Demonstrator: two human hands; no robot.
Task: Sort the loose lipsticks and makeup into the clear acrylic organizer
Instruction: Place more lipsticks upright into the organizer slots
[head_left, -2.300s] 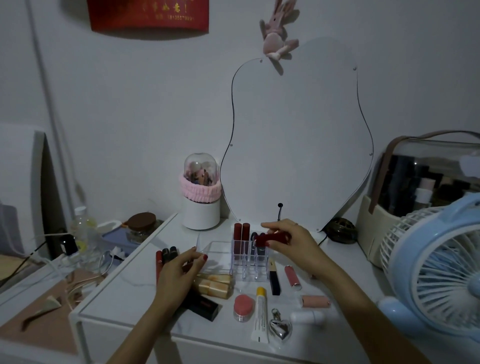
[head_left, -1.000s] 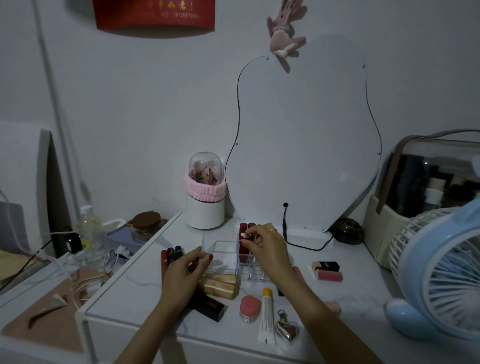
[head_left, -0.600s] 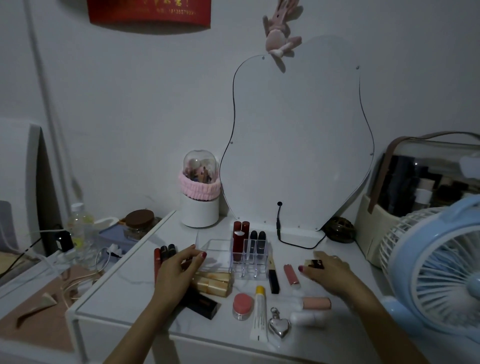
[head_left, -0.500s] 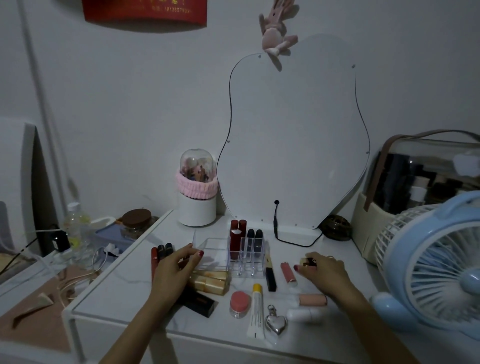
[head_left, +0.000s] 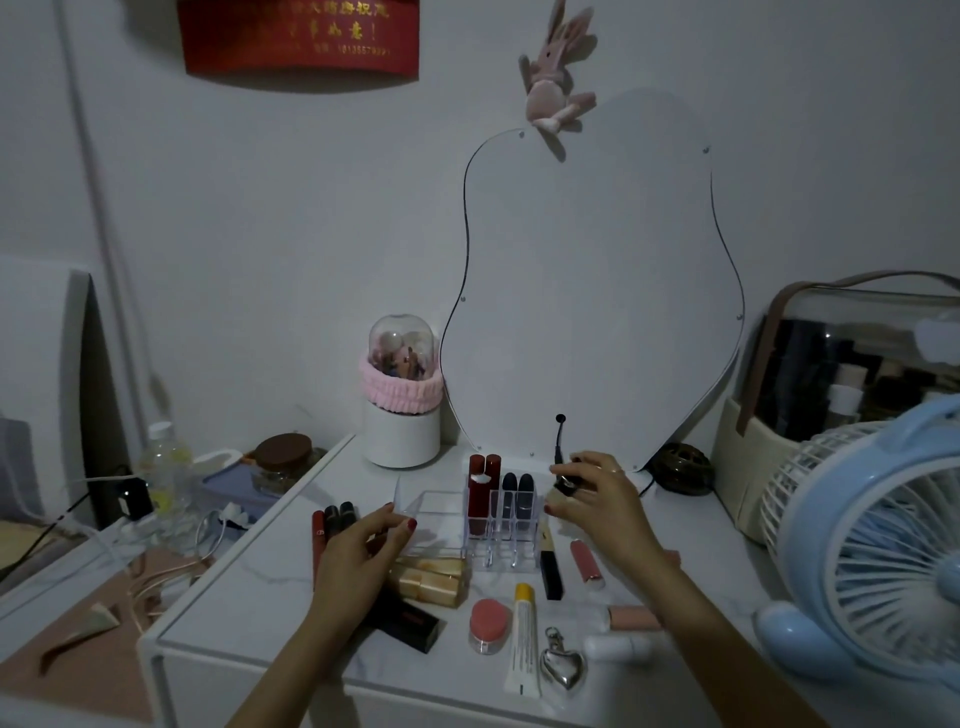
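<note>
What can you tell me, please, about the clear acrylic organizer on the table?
The organizer looks like clear, glossy plastic and stands upright on the white table in front of the mirror. Its left part is an open box that looks empty; its right part is a grid of narrow slots. Two red lipsticks and two dark ones stand in the rear slots; the front slots look empty. The left hand rests against its left side, and the right hand holds a small dark item just right of the slots.

Four lipsticks (head_left: 503, 499) stand in one organizer (head_left: 498, 525), two hands (head_left: 358, 561), one fan (head_left: 878, 540), one mirror (head_left: 592, 280)
</note>
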